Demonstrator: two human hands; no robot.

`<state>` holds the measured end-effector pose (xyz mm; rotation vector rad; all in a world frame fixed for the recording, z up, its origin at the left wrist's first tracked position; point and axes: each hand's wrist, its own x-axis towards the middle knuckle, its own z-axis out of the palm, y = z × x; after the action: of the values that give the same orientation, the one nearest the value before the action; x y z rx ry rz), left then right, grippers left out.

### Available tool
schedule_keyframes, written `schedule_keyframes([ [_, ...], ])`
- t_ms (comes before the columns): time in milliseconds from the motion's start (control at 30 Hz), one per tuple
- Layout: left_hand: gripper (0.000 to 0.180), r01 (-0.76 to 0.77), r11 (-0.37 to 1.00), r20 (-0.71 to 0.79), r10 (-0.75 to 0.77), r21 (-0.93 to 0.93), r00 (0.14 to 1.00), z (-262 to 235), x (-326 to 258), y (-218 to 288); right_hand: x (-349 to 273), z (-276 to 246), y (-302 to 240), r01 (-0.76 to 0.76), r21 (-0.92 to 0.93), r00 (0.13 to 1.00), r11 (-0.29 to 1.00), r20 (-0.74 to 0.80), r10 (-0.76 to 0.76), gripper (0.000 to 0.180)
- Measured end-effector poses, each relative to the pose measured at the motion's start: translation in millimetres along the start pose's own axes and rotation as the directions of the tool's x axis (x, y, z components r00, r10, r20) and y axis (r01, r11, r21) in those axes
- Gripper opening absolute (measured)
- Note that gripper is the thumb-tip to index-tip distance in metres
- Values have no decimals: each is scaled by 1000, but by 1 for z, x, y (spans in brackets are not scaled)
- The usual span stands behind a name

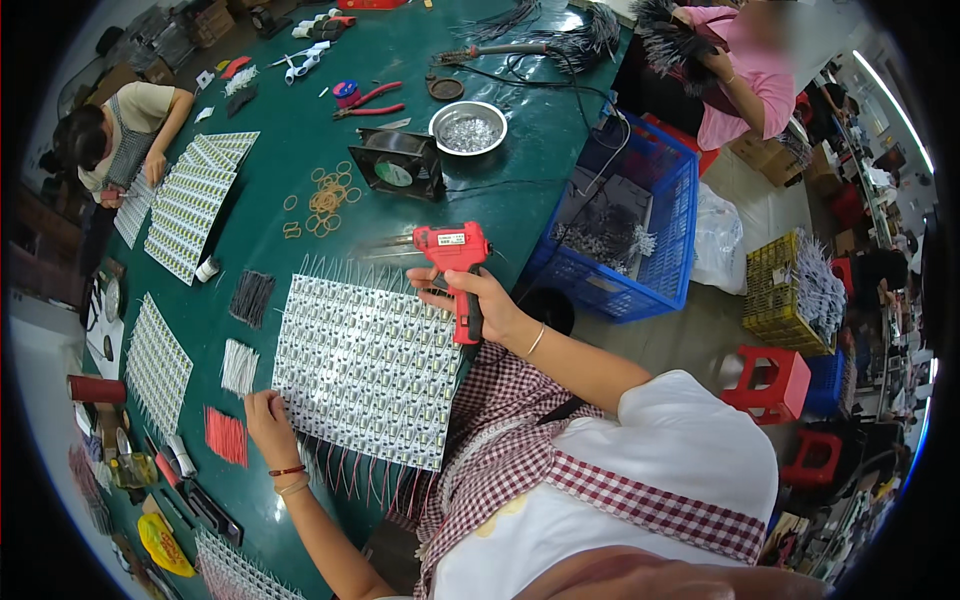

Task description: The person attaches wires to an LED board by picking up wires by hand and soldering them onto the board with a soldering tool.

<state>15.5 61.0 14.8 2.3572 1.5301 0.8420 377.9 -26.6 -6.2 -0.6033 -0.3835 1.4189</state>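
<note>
My right hand [485,300] is wrapped round the handle of a red soldering gun [452,243]. Its metal tip points left, above the far edge of a large panel of small circuit boards [365,365]. Thin wires stick out along the panel's far and near edges. Beside the panel's near left corner rests my left hand [270,430], fingers bent and a little apart, with nothing visible in them. Close to it lie a bundle of white wires [240,367], a bundle of red wires [226,436] and a bundle of black wires [251,299].
Beyond the panel stand a black fan [397,163] and a metal bowl [468,128], near rubber bands [328,198] and red-handled pliers [368,100]. A blue crate [625,225] is at the table's right edge. Co-workers sit at far left and far right.
</note>
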Motion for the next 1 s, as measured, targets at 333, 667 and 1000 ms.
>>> schedule_keyframes([
  [333,27,361,867,25,-393,345,919,0,-25,-29,8,5,11,-19,-24,996,1000,-83,17,37],
  [667,27,461,735,-3,-530,497,848,-15,-32,-38,19,-1,6,33,-108,996,994,89,-23,29],
  [1000,15,90,994,149,-99,65,984,8,6,-8,16,-1,9,50,-137,996,989,80,-40,27],
])
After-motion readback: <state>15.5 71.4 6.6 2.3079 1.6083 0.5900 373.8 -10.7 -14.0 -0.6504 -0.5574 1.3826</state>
